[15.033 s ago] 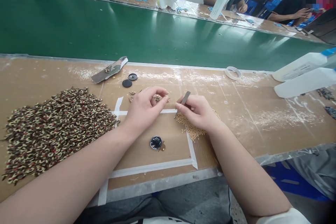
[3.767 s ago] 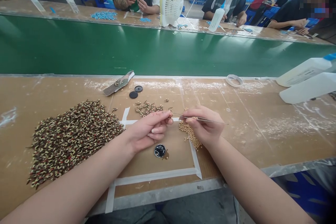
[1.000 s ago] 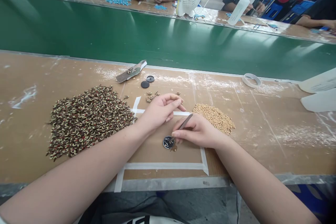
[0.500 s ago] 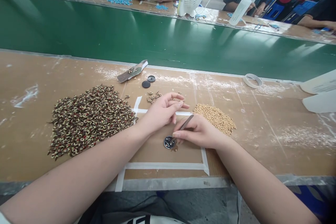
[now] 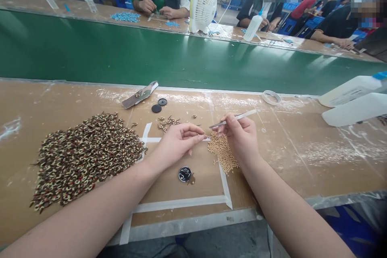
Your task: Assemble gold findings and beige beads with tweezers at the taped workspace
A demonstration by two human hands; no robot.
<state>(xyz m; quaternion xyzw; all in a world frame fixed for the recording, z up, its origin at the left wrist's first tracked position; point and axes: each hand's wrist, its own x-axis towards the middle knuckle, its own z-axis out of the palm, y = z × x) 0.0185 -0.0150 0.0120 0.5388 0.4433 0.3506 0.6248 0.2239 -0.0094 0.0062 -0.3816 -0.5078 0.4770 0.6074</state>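
Observation:
My right hand [image 5: 242,133] grips a pair of slim metal tweezers [image 5: 246,114], their points directed left, above a pile of small tan beads [image 5: 222,151]. Just left of the points, my left hand [image 5: 183,139] has thumb and fingertips pinched together; whatever is between them is too small to make out. A small round dish [image 5: 184,174] with shiny dark liquid lies below my hands, inside a white tape frame [image 5: 181,203]. Next to its edge is a brown smear with a tiny bit. Beyond my left hand lie several small bead-like pieces with stems [image 5: 169,121].
A large heap of small brown-and-cream pieces [image 5: 87,153] spreads at left. Farther back lie a folded strip [image 5: 140,94], two black discs [image 5: 156,108] and a tape roll [image 5: 271,97]. White bottles [image 5: 347,90] lie at right. Across the green belt [image 5: 121,50], people work near a fan [image 5: 203,4].
My right hand has lifted the tweezers out of the dish and moved up and right over the beads. My left fingers have closed into a pinch. The view has shifted.

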